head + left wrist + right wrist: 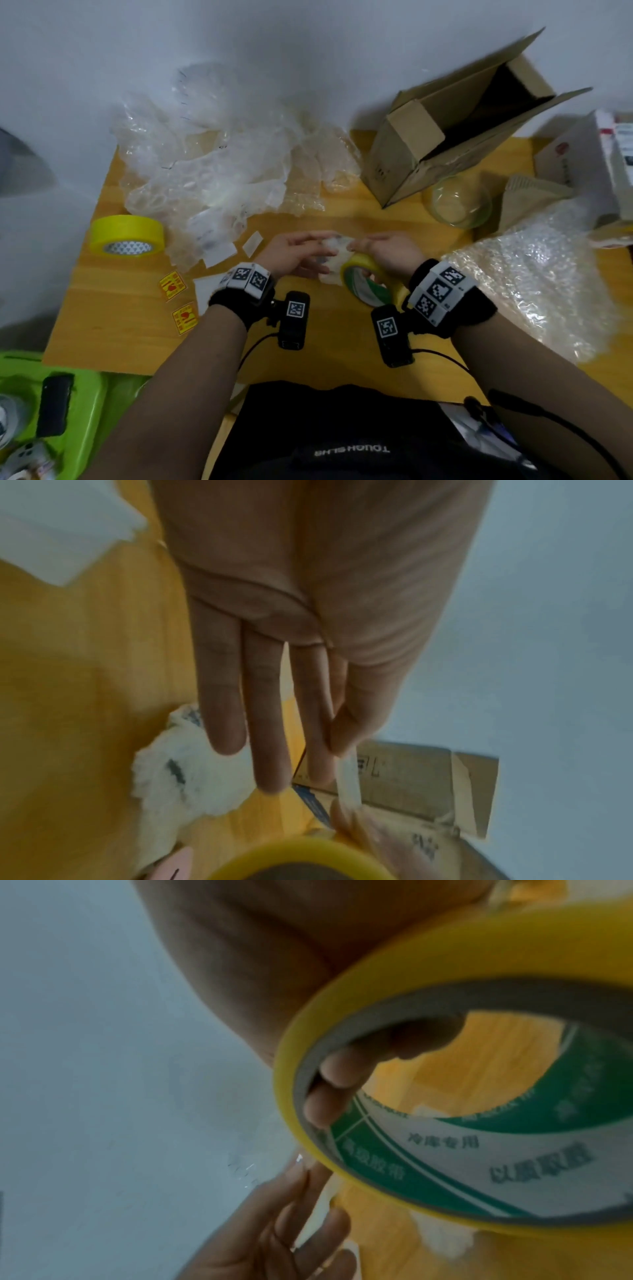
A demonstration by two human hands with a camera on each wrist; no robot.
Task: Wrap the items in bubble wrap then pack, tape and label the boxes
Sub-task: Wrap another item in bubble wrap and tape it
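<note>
My right hand (387, 255) holds a yellow tape roll (368, 279). Three fingers (342, 1074) curl through its hole and grip the inside of the ring. My left hand (294, 253) pinches the loose tape end (347, 780) between thumb and first finger, and my other left fingers (222, 696) stay straight. The tape strip runs from that pinch to the roll.

Under and between my hands lies a small white wrapped bundle (334, 253) on the wooden table (113, 308). I cannot tell what is inside it.

To the left sit two small white paper bits (252, 242), two yellow and red stickers (172, 286) and a bigger yellow roll (127, 235). Behind them is a heap of clear plastic (212, 147). To the right is a sheet of bubble wrap (534, 274). A glass bowl (457, 202) sits just beside an open cardboard box (428, 137) at the back of the table.
</note>
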